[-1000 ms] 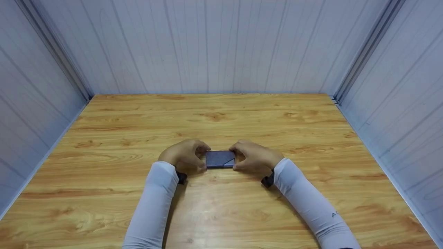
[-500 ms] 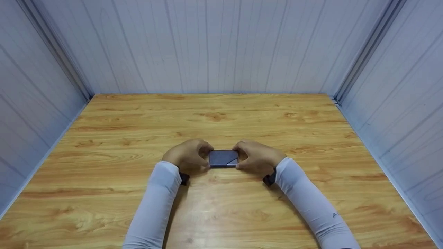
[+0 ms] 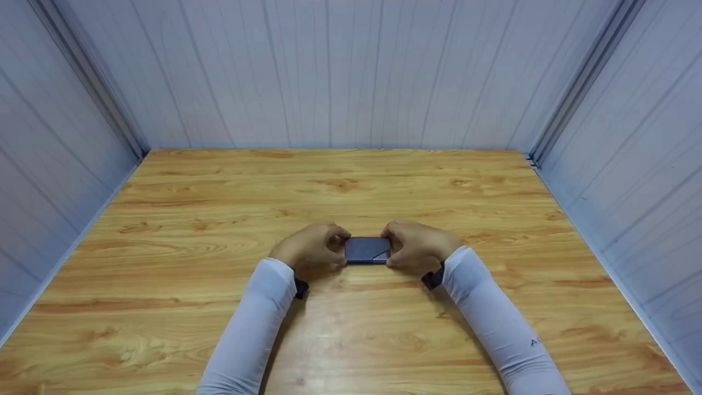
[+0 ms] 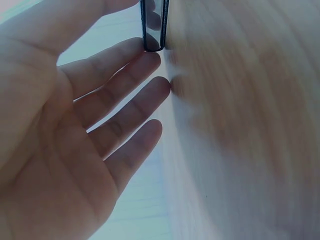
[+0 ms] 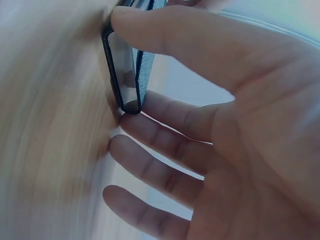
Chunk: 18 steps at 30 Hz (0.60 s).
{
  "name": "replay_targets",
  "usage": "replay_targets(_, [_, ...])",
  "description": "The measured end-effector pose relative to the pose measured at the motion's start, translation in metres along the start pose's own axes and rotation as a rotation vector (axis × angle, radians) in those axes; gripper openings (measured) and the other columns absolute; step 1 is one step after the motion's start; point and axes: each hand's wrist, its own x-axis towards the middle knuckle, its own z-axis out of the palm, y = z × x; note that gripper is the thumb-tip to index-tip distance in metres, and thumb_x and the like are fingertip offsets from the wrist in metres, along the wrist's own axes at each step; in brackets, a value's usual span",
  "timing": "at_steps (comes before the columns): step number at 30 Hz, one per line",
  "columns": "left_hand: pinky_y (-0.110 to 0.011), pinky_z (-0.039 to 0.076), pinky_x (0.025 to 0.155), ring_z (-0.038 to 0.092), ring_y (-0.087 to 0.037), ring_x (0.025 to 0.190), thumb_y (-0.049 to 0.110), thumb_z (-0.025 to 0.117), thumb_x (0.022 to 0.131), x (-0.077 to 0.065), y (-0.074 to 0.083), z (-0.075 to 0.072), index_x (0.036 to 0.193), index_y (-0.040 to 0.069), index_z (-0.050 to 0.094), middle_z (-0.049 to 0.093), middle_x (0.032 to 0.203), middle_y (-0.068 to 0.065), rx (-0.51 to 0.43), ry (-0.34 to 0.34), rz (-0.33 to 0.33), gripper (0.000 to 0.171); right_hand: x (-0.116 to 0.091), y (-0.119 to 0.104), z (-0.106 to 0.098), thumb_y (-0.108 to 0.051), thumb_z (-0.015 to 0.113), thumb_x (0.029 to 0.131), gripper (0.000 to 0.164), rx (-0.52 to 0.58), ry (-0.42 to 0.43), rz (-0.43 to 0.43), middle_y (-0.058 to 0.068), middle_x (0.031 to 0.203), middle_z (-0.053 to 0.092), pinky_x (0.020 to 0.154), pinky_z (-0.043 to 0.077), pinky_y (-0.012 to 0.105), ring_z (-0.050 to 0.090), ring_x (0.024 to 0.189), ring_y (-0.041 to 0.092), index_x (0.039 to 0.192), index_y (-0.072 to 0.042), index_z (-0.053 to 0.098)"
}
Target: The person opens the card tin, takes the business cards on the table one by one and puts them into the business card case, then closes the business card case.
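Observation:
A small dark flat card case (image 3: 367,250) lies on the wooden table in the head view, a diagonal line crossing its right part. My left hand (image 3: 308,247) holds its left end, thumb at the near corner and index finger at the far one. From the other side, my right hand (image 3: 425,244) pinches the right end in the same way. Each wrist view shows an end of the card case (image 4: 154,27) with a black rim and a shiny end face. Below it, the other fingers (image 5: 155,165) of the right hand are spread near the tabletop.
The wood-grain table (image 3: 340,186) reaches back to a pale panelled wall (image 3: 351,77). Side walls (image 3: 630,137) stand left and right. A black wrist device (image 3: 301,288) sits under the left wrist, another black device (image 3: 432,278) under the right.
Both hands have slid the card case a short way to the right along the table, keeping their hold at its two ends.

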Motion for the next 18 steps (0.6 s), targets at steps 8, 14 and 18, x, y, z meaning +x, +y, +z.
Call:
replay_targets(8, [-0.040,0.045,0.101,0.057,-0.021,0.119,0.023,0.080,0.088,-0.0002,-0.0001,0.0006,0.140,0.011,0.060,0.062,0.129,-0.004,0.010,0.010,0.036,0.058,-0.0012,-0.0001,-0.0022,-0.024,0.079,0.088,0.055,0.019,-0.017,-0.006,0.006,0.116,0.056,0.086,0.048,0.039,0.055,0.100,0.021,0.133,-0.005,0.054])
replay_targets(14, [-0.042,0.042,0.105,0.053,-0.023,0.126,0.024,0.075,0.091,-0.0026,0.0000,-0.0034,0.144,0.010,0.056,0.059,0.136,-0.007,-0.014,-0.006,0.034,0.058,-0.0020,0.0034,-0.0036,-0.034,0.072,0.094,0.057,0.046,-0.015,-0.011,0.006,0.120,0.058,0.092,0.048,0.043,0.057,0.108,0.022,0.139,-0.006,0.052])
replay_targets(18, [-0.044,0.037,0.111,0.045,-0.025,0.136,0.028,0.070,0.095,-0.0047,-0.0012,-0.0081,0.149,0.011,0.050,0.052,0.146,-0.007,-0.028,-0.013,0.011,0.060,-0.0034,0.0051,-0.0032,-0.039,0.060,0.101,0.053,0.084,0.012,0.034,0.006,0.132,0.057,0.101,0.044,0.046,0.054,0.123,0.025,0.144,-0.010,0.049])
